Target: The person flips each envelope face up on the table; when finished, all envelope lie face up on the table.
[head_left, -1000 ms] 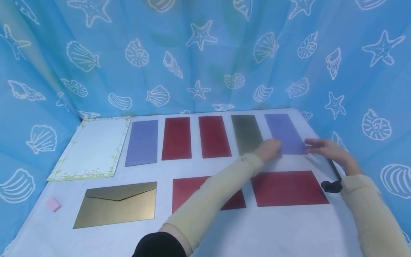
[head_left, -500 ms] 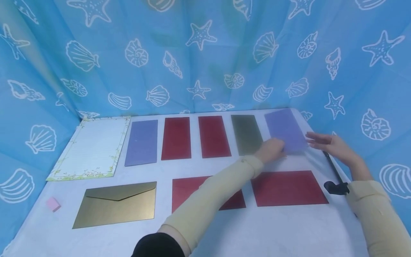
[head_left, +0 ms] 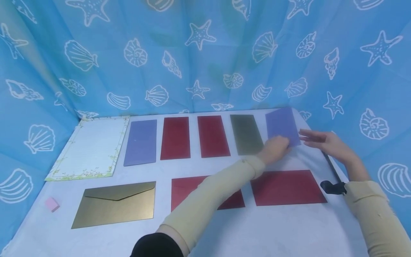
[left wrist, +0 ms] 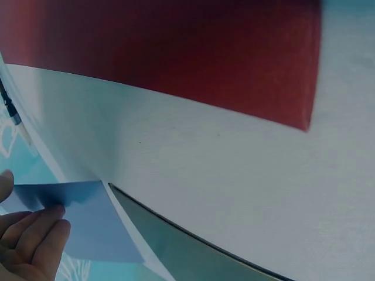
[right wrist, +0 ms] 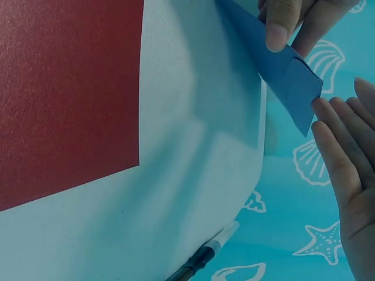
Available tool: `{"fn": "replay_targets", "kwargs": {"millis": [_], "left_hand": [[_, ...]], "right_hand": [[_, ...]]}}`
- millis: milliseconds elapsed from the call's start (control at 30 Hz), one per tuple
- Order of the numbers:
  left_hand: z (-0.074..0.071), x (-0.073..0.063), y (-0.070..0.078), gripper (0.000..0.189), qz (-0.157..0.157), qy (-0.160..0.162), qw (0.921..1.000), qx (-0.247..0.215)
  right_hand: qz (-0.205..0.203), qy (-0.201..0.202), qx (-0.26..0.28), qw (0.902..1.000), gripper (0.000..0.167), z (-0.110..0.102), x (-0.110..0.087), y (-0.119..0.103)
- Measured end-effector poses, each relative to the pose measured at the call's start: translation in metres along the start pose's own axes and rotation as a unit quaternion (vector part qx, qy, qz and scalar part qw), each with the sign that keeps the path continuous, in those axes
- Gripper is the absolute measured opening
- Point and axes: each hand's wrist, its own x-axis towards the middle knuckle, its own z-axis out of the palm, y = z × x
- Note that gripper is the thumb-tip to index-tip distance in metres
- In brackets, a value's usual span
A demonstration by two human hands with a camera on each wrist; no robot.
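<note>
Raised since a second ago: flat rectangular purple paper envelope [head_left: 282, 123], now tilted over the white table's [head_left: 257, 232] far right corner, beside the dark olive rectangular envelope [head_left: 245, 134]. Left hand [head_left: 275, 150] pinches its near edge; right hand [head_left: 329, 143], fingers extended, at its right edge, contact unclear.

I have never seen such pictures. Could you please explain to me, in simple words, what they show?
There is no machine: a person works with bare hands. The wide picture comes from a camera on the head; the two smaller ones come from a camera on each wrist.

On the white table lie four red envelopes, a flat purple envelope, a grey-green one, a gold one, bordered paper, a small pink block and a pen.

The left hand pinches a second purple envelope, tilted. The right hand is close beside it, fingers nearly straight; whether they touch it, I cannot tell.
</note>
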Motion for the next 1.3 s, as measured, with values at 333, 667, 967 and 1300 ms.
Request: {"fn": "replay_targets", "kwargs": {"millis": [333,667,967,1300], "left_hand": [[-0.006,-0.001,0.003,0.016,-0.02,0.021,0.9995,0.015],[-0.016,-0.003,0.006,0.015,-0.002,0.072,0.9972,0.017],[-0.023,-0.01,0.003,0.017,0.027,0.147,0.9878,-0.044],[-0.019,-0.016,0.003,0.026,-0.009,0.176,0.9611,-0.212]], "right_hand": [[0.004,0.043,-0.002,0.9991,0.06,0.006,0.009,-0.003],[-0.03,0.034,0.003,0.999,0.058,0.023,0.026,-0.005],[-0.052,0.06,0.016,0.9967,0.057,0.026,0.034,-0.001],[-0.051,0.07,0.009,0.9962,0.059,0.028,0.034,-0.009]]}}
